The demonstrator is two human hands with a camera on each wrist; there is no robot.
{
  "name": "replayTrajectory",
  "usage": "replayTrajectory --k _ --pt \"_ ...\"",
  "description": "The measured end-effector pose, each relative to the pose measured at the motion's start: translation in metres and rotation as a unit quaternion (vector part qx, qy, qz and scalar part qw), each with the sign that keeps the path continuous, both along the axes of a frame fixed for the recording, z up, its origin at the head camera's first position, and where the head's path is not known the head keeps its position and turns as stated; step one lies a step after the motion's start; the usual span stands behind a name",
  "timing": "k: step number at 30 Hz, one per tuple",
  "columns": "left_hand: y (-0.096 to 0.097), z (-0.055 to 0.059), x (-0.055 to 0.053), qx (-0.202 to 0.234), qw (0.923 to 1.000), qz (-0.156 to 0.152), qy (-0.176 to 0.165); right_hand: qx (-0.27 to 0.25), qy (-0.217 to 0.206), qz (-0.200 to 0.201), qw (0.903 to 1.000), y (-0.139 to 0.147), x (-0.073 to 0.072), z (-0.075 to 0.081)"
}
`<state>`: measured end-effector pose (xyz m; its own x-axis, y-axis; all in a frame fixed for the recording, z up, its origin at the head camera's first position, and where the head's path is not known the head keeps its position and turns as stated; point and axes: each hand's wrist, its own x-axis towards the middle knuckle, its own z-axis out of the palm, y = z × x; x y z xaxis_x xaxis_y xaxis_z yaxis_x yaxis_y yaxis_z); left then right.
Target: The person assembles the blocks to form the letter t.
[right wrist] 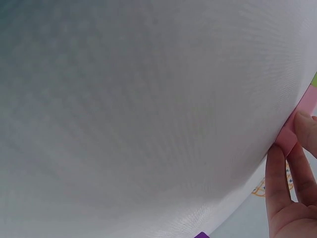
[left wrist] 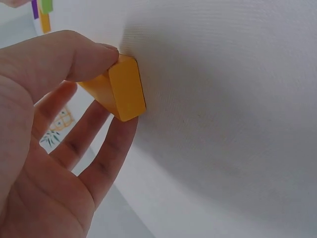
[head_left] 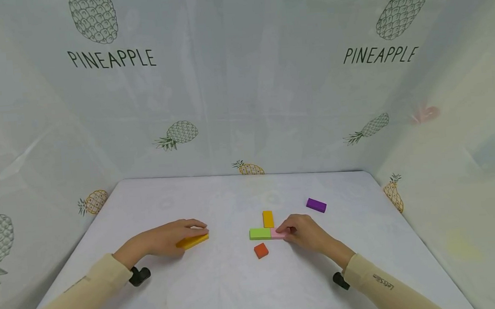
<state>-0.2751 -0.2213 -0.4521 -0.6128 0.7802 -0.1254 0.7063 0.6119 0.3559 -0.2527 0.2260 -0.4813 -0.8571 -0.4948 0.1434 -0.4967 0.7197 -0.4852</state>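
My left hand pinches a long yellow-orange block at the left of the table; in the left wrist view the thumb lies on one side of the block and fingertips on the other. Toward the middle, my right hand holds a pink block between thumb and fingers. The pink block lies end to end with a light green block. Behind their joint stands a short yellow block, and in front of the green one lies a small orange-red block.
A purple block lies farther back on the right of the white table. Pineapple-printed white curtains hang behind the table and along both sides. Each wrist wears a small black device, such as the left one.
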Motion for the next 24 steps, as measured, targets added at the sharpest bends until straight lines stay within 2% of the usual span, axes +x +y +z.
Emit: replayTrajectory --k 10,18,24 --pt "0.0004 -0.0025 -0.0024 0.001 1.0000 -0.003 0.001 -0.001 0.003 0.003 1.0000 0.0006 -0.0013 -0.0017" --pt "0.0004 0.0007 -0.0036 0.010 0.9966 0.028 -0.077 0.000 0.002 0.002 1.0000 0.0008 -0.0022 -0.0023" --pt "0.0003 0.0027 -0.0032 0.012 0.9948 0.028 -0.098 0.000 0.004 0.004 1.0000 0.0014 -0.0021 -0.0027"
